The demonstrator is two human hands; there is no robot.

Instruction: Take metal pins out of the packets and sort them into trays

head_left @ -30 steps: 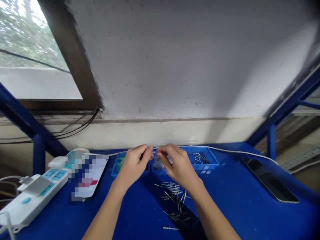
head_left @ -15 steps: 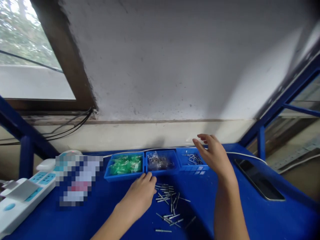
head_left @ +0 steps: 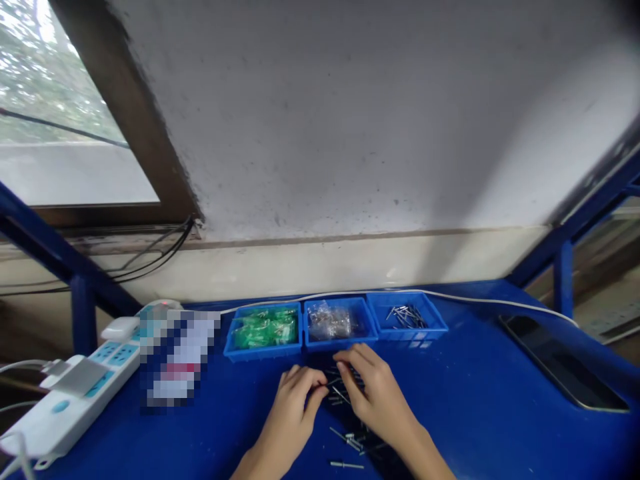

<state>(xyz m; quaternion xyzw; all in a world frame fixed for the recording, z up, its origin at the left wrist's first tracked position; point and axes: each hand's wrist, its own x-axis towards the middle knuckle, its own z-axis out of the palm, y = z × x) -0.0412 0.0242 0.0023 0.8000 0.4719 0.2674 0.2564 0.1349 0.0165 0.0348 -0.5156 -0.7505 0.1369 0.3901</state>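
Observation:
Loose metal blind rivets (head_left: 347, 465) lie in a pile on the blue tabletop, partly hidden under my hands. My left hand (head_left: 295, 403) is closed in a pinch at the left edge of the pile, with a thin rivet (head_left: 333, 382) showing at its fingertips. My right hand (head_left: 373, 390) hovers over the right side of the pile, its fingers curved and thumb slightly apart from the index finger; nothing shows between them. Behind the hands stand three blue bins: one with green packets (head_left: 265, 328), one with clear bags of small parts (head_left: 333, 321), one with rivets (head_left: 407, 316).
A white power strip (head_left: 75, 400) with plugs runs along the left side, beside a blurred packet (head_left: 183, 360). At the right lies a dark phone (head_left: 560, 363). A white cable (head_left: 480, 302) passes behind the bins along the wall (head_left: 350, 133).
My right hand has come down and left from the right-hand rivet bin to the pile, close to my left hand. The view has shifted slightly, and my left hand now pinches a rivet.

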